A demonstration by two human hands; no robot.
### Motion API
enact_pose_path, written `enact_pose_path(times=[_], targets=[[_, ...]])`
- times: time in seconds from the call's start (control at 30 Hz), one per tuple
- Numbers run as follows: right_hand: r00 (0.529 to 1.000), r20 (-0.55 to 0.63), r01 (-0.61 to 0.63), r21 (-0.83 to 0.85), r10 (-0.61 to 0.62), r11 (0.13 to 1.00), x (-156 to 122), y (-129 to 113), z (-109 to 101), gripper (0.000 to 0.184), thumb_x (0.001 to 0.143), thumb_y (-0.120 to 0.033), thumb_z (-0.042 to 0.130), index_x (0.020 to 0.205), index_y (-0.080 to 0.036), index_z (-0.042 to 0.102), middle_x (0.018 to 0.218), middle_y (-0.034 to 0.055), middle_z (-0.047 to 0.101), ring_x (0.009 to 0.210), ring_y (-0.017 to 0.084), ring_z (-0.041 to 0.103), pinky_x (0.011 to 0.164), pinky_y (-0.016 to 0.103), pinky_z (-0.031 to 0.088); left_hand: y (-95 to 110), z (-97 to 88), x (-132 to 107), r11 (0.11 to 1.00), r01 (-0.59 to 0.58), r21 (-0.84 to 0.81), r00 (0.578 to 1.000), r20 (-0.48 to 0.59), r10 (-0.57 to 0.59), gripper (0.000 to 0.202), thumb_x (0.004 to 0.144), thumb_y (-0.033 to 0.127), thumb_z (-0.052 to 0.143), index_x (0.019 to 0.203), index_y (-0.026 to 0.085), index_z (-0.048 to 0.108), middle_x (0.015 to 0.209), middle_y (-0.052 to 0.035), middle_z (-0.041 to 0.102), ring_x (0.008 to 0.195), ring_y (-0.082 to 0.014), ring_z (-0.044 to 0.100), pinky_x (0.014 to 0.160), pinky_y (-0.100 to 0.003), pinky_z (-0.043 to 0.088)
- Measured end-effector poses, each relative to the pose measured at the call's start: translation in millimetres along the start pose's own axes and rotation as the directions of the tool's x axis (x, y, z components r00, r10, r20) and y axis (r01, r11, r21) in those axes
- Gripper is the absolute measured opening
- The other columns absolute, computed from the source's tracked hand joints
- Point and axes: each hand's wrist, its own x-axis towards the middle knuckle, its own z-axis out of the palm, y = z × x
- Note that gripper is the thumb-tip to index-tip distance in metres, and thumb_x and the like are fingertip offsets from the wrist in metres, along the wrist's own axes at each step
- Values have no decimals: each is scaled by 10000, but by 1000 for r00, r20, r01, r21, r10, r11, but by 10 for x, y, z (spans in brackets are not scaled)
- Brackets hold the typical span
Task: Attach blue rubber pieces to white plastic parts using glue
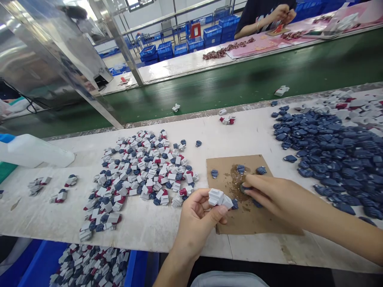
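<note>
My left hand [199, 217] pinches a light grey plastic piece [220, 198] between thumb and fingers, over the near left part of a brown cardboard sheet [227, 225]. To its right, my right hand [269, 193] is closed on a small dark blue plastic piece [245, 187], mostly hidden by the fingers, at a wet patch on the cardboard. Several more dark blue pieces lie on the sheet around the hands, one [240, 169] in the wet patch and another [261, 170] near the right edge.
A pile of grey, blue and red assembled pieces [149, 163] spreads left; loose dark blue pieces [326, 147] heap right. A blue crate [134, 267] sits below the edge. Beyond runs a green conveyor [227, 87]; a co-worker's hands [283, 14] are across it. A white bottle [38, 151] lies far left.
</note>
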Motion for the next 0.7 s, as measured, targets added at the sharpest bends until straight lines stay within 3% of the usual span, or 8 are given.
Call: enact_pose_path(times=[0.1, 0.23, 0.37, 0.47, 0.57, 0.67, 0.7], targets=[[1000, 8, 1, 8, -1, 1000, -2, -24, -40, 201, 920, -363, 440, 754, -251, 459, 627, 27, 596, 521, 202, 556, 478, 296, 370, -24, -15, 11, 999, 4, 33, 1000, 6, -4, 307, 618, 312, 878, 831, 153, 724, 762, -30, 728, 683, -130, 645, 509, -171, 522], [998, -4, -53, 278, 56, 959, -77, -318, -225, 199, 929, -440, 510, 886, -254, 566, 703, 34, 660, 578, 198, 614, 468, 281, 440, -18, -19, 24, 999, 30, 46, 998, 52, -32, 327, 616, 323, 882, 842, 148, 722, 757, -34, 733, 663, -137, 648, 507, -185, 524], [999, 41, -36, 415, 21, 909, -95, -583, -287, 220, 932, -438, 507, 858, -248, 590, 668, 26, 630, 546, 180, 595, 431, 270, 435, 1, 13, 11, 999, 48, 12, 993, 107, -49, 291, 627, 282, 883, 835, 158, 722, 724, -2, 723, 622, -102, 631, 510, -163, 525], [996, 85, -57, 458, 20, 887, -61, -628, -267, 224, 939, -428, 503, 851, -239, 583, 655, 17, 607, 534, 170, 578, 433, 272, 429, -12, 19, -12, 1000, 14, -4, 993, 114, -13, 273, 626, 259, 885, 821, 160, 722, 679, 10, 718, 573, -83, 616, 503, -151, 515], [981, 195, -116, 519, 15, 847, -37, -597, -278, 231, 939, -442, 515, 843, -236, 560, 722, 23, 638, 614, 182, 619, 495, 274, 479, -7, -9, -41, 993, -76, 93, 992, 108, 65, 261, 614, 198, 889, 824, 171, 736, 724, -7, 751, 621, -99, 661, 577, -163, 531], [928, 372, -235, 594, -3, 769, -27, -569, -323, 223, 956, -444, 508, 894, -236, 558, 867, 34, 692, 804, 207, 681, 639, 283, 559, 48, -45, -60, 965, -161, 206, 977, 169, 127, 233, 634, 144, 867, 828, 189, 747, 784, -26, 773, 703, -143, 712, 666, -206, 559], [925, 379, -246, 592, 3, 767, -25, -567, -336, 222, 954, -445, 516, 901, -236, 569, 889, 34, 701, 830, 210, 687, 658, 283, 569, 72, -54, -62, 957, -177, 228, 972, 194, 134, 211, 651, 145, 855, 825, 194, 747, 790, -29, 774, 708, -152, 719, 671, -218, 565]])
